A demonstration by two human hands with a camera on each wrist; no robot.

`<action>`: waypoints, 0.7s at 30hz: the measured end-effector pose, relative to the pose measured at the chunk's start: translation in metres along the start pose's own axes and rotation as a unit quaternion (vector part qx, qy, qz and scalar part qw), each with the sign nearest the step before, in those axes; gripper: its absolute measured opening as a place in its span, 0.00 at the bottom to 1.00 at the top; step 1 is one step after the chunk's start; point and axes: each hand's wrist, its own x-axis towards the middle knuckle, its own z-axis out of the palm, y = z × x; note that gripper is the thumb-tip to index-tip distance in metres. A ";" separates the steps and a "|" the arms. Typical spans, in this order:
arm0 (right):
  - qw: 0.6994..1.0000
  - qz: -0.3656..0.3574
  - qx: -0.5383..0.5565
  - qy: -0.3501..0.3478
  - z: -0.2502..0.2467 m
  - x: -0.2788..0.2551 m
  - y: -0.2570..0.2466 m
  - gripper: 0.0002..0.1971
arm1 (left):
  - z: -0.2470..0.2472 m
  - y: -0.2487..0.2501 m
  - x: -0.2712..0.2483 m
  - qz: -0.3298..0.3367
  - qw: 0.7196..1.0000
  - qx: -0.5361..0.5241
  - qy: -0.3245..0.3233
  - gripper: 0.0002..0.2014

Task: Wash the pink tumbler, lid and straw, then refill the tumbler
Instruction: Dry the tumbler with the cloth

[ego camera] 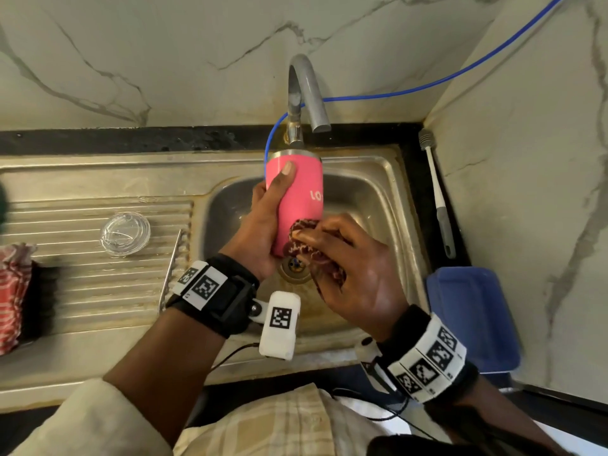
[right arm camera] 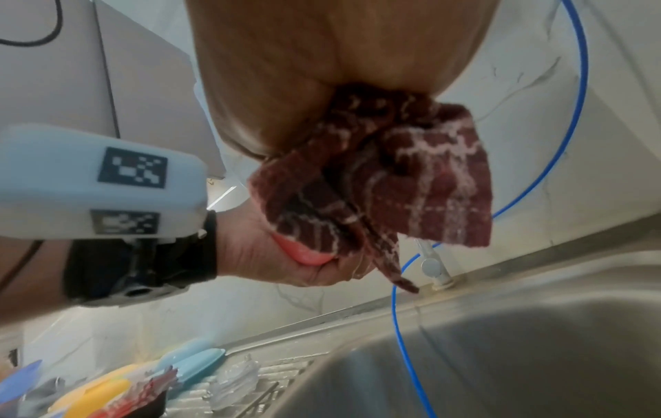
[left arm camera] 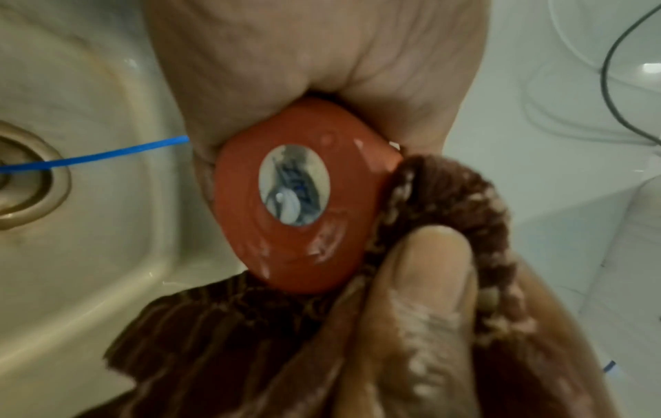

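Tumbler [ego camera: 297,199] held over sink [ego camera: 378,199], gripped by left hand [ego camera: 260,232]; interior not visible. Right hand [ego camera: 355,268] clutches cloth [ego camera: 304,240] against its base. Lid [ego camera: 125,233] lies on drainboard [ego camera: 82,274].

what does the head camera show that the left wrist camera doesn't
Only the head view shows the tap, the clear lid on the drainboard, the long brush and the blue container on the counter. Only the left wrist view shows the tumbler's underside with its shiny round disc. Both show the left hand gripping the pink tumbler over the sink while the right hand presses a maroon cloth against its base end.
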 end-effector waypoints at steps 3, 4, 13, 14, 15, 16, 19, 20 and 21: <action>1.000 0.005 0.004 0.000 -0.004 0.013 0.008 0.16 | 0.002 -0.003 -0.002 -0.011 1.000 -0.001 -0.023 0.52; 1.000 0.022 0.006 0.014 -0.006 0.021 0.011 0.15 | 0.004 -0.004 -0.004 -0.006 1.000 -0.007 -0.025 0.50; 0.995 0.073 -0.035 0.053 -0.020 0.071 0.031 0.14 | 0.013 -0.001 -0.022 0.006 0.999 0.009 -0.034 0.29; 0.995 0.071 -0.028 0.056 -0.019 0.066 0.027 0.14 | 0.013 -0.001 -0.021 0.011 0.999 0.002 -0.032 0.29; 0.996 0.069 -0.016 0.058 -0.015 0.059 0.023 0.14 | 0.013 -0.001 -0.020 0.013 0.999 -0.009 -0.029 0.30; 0.996 0.066 -0.001 0.055 -0.011 0.050 0.017 0.14 | 0.013 0.000 -0.018 0.007 0.999 -0.020 -0.027 0.31; 0.997 0.058 0.045 0.017 0.002 0.018 0.002 0.15 | 0.008 0.005 -0.010 -0.018 0.999 -0.043 -0.015 0.36; 0.997 0.055 0.059 0.009 0.004 0.009 0.000 0.16 | 0.007 0.007 -0.008 -0.015 0.999 -0.037 -0.004 0.37; 0.996 0.052 0.070 0.006 0.005 0.003 -0.001 0.16 | 0.007 0.009 -0.006 -0.005 1.000 -0.030 0.007 0.39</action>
